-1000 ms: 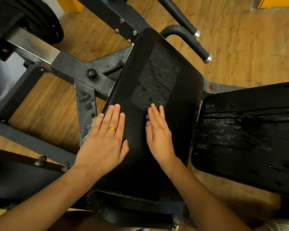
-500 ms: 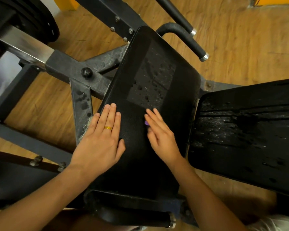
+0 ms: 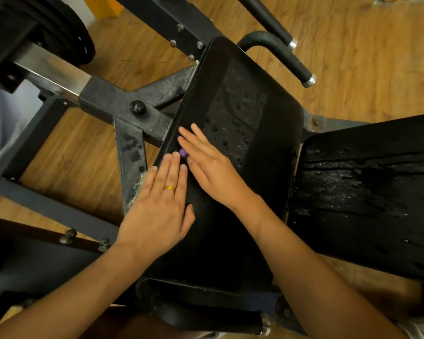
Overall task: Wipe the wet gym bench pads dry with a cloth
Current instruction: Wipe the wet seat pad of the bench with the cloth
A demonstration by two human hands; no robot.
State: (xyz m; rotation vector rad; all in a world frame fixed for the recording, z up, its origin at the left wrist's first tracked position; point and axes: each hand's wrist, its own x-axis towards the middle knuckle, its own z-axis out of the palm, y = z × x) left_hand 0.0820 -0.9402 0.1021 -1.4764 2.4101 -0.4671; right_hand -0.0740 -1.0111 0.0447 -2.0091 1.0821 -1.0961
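From the head view, my left hand (image 3: 157, 211) lies flat on the long black padded bench pad (image 3: 274, 133), fingers straight and close together, with a thin gold ring (image 3: 169, 187) on one finger. My right hand (image 3: 213, 172) is flat beside it with its fingers straight too, angled across just ahead of my left fingertips. Both palms press on the pad's finely grained, matte surface. A small purple bit (image 3: 183, 152) peeks out where the two hands meet; I cannot tell what it is.

Just beyond my right fingers a smoother rectangular patch of the pad carries round water beads. Well to the right of my right wrist sits a second broad black pad (image 3: 365, 196), glossy with streaks and specks of water. Left of my left hand runs the scuffed grey steel frame (image 3: 130, 152), over a warm wood-grain floor (image 3: 365, 52).
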